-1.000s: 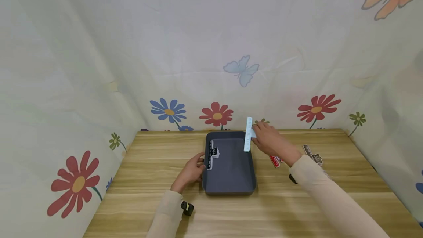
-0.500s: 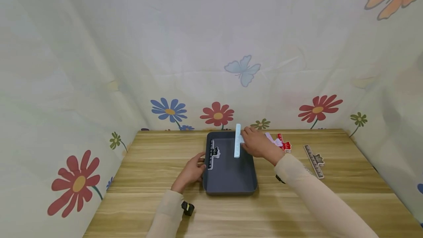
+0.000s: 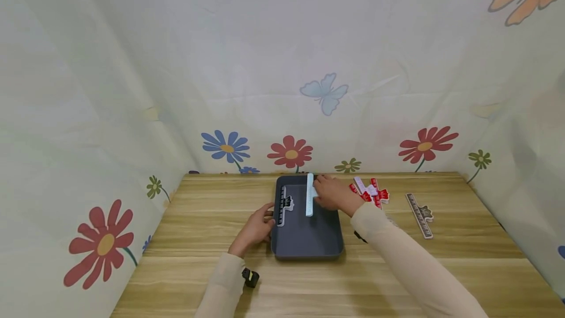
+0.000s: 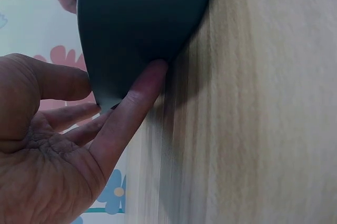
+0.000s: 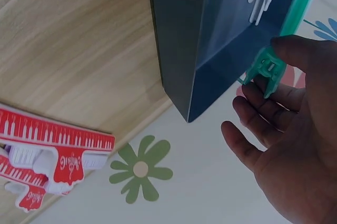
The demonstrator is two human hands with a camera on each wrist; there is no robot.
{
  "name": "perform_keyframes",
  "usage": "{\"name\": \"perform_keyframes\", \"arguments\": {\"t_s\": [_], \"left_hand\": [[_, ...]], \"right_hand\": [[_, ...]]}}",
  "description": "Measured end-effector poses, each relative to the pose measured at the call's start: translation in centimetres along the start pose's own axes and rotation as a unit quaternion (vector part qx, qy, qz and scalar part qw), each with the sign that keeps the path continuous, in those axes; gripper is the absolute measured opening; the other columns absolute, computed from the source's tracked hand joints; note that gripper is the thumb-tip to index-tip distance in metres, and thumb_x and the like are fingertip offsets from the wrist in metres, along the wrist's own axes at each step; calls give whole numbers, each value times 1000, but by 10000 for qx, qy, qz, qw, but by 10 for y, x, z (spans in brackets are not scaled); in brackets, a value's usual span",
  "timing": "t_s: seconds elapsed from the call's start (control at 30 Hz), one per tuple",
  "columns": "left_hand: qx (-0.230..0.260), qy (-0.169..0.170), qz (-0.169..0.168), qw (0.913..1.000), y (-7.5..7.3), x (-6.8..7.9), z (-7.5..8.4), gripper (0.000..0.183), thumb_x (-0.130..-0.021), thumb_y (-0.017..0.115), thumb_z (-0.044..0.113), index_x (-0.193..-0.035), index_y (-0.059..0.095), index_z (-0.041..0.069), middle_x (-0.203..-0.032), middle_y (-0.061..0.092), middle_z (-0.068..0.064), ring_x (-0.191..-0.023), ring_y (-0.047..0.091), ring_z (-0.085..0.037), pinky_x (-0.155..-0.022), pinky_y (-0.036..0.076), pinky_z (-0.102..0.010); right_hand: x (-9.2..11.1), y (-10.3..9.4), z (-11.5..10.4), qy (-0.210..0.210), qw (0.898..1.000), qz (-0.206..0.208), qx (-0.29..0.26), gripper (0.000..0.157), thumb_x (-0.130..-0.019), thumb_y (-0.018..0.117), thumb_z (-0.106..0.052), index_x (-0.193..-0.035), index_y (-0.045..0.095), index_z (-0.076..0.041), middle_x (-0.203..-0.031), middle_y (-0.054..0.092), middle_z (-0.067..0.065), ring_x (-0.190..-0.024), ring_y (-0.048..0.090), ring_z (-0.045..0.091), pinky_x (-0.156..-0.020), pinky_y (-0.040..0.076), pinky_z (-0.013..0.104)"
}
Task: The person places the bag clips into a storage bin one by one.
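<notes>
A dark grey tray lies mid-table. A black-and-white ruler-shaped clip rests inside it along the left wall. My right hand pinches a light blue ruler-shaped clip over the far middle of the tray. In the right wrist view, thumb and fingers hold this clip by its handle, beside the tray wall. My left hand rests against the tray's left side. In the left wrist view, its fingers lie straight against the tray's outer wall.
Red ruler clips and a pale pink one lie just right of the tray. They also show in the right wrist view. A brown ruler clip lies farther right. Flowered cloth walls surround the wooden table.
My right hand carried the light blue clip leftward from the tray's right rim to over its middle, uncovering the red and pink clips. The left hand stayed put.
</notes>
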State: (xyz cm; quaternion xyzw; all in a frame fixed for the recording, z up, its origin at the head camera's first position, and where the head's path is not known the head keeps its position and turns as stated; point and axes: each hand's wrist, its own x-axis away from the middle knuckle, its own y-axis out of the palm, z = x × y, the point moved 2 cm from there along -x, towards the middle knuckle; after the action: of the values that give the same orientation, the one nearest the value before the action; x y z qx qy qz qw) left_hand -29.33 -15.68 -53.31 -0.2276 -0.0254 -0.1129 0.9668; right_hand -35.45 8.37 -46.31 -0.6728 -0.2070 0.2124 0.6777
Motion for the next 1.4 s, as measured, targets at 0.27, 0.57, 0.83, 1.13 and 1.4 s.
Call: {"name": "perform_keyframes", "arguments": {"t_s": [0.27,0.57,0.83,1.13,1.4], "left_hand": [[-34,12,-25,10000,-1,1,1,56,-96,48,-3,-150,35,3,-135,52,-31,-117,60,-41,-52,59,-37],[84,-27,-117,9999,-1,1,2,57,-96,48,-2,-151,33,4,-137,51,-31,-116,60,-41,-53,59,-37],[144,-40,-166,9998,-2,2,2,57,-97,47,-2,-152,33,4,-137,50,-31,-115,60,-41,-53,59,-38],[196,-21,-168,9997,-2,2,0,57,-96,47,-2,-151,33,5,-137,50,-32,-114,61,-41,-54,59,-38],[92,-4,-140,9999,-1,1,1,56,-97,47,-2,-151,34,4,-137,50,-32,-116,61,-41,-54,59,-36]], "right_hand": [[-13,11,-10,262,9959,-844,168,52,-96,61,-32,-138,51,-2,-139,53,15,-129,48,30,-112,41,47],[-23,22,-20,140,9974,-661,269,48,-92,66,-29,-130,58,0,-130,59,15,-120,54,31,-102,48,50],[-33,30,-23,255,9945,-963,328,51,-93,65,-32,-133,56,-2,-135,56,13,-125,52,29,-107,46,45],[-38,38,-24,331,9922,-1170,263,52,-94,64,-33,-136,54,-4,-139,53,12,-128,50,28,-107,46,43],[-38,33,-30,244,9938,-1083,0,52,-93,65,-30,-136,54,-2,-141,52,15,-130,50,31,-109,45,45]]}}
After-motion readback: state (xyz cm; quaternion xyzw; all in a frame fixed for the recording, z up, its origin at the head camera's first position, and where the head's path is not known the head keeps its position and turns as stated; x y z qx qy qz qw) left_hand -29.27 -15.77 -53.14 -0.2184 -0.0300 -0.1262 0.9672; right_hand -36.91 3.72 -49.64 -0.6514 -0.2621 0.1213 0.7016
